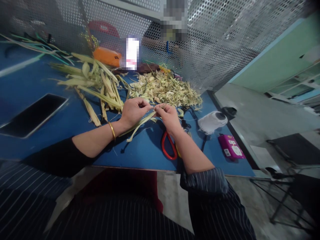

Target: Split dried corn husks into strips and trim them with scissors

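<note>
Pale green strips of corn husk [140, 125] hang between my hands over the blue table. My left hand [135, 111] is closed in a pinch on the husk, a gold bangle on its wrist. Thumb and fingers of my right hand [168, 116] pinch the husk's upper end, close against the left fingertips. What lies exactly between the fingertips is too small to make out. Under my right forearm rest red-handled scissors [168, 146], partly covered. A thin thread runs from near my right hand to a white spool of thread [212, 122].
Behind my hands lie a heap of husk scraps [165, 87] and a pile of long husks [96, 80]. A phone [33, 115] lies at left, an orange pouch [107, 56] at the back, a magenta packet [231, 146] at right. A perforated metal screen [212, 43] borders the table's far side.
</note>
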`<state>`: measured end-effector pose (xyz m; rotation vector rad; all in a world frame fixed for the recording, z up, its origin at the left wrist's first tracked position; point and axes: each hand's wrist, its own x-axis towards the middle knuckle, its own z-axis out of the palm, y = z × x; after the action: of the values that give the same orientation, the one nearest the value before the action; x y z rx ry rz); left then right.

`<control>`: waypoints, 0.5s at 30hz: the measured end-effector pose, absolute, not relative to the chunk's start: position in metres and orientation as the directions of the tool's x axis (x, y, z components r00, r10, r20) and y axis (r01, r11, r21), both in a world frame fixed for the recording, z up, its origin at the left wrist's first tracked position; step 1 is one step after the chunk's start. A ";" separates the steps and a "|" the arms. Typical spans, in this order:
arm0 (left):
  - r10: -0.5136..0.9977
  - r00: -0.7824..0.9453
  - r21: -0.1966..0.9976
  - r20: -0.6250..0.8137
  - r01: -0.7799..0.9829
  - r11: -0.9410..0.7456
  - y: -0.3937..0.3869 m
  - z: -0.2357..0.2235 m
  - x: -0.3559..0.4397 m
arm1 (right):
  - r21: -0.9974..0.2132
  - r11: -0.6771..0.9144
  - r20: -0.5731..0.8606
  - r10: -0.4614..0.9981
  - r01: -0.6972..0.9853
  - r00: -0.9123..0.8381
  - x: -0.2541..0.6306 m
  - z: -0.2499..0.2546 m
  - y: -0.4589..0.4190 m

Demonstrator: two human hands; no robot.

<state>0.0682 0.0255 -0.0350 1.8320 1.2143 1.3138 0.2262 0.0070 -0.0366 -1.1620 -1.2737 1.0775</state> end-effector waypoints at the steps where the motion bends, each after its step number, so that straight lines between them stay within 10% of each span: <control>1: 0.908 0.105 0.842 0.406 0.342 -0.416 0.026 -0.035 0.068 | -0.991 0.127 0.129 0.991 0.042 0.035 0.226 -0.037 0.007; 15: 0.860 0.141 0.779 0.490 0.372 -0.505 0.030 -0.040 0.066 | -0.996 0.065 0.063 0.997 0.056 -0.035 0.227 -0.032 0.001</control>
<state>0.0663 0.0300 -0.0404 1.9455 1.1767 1.3441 0.2273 0.0007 -0.0322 -1.1873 -1.3054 1.1579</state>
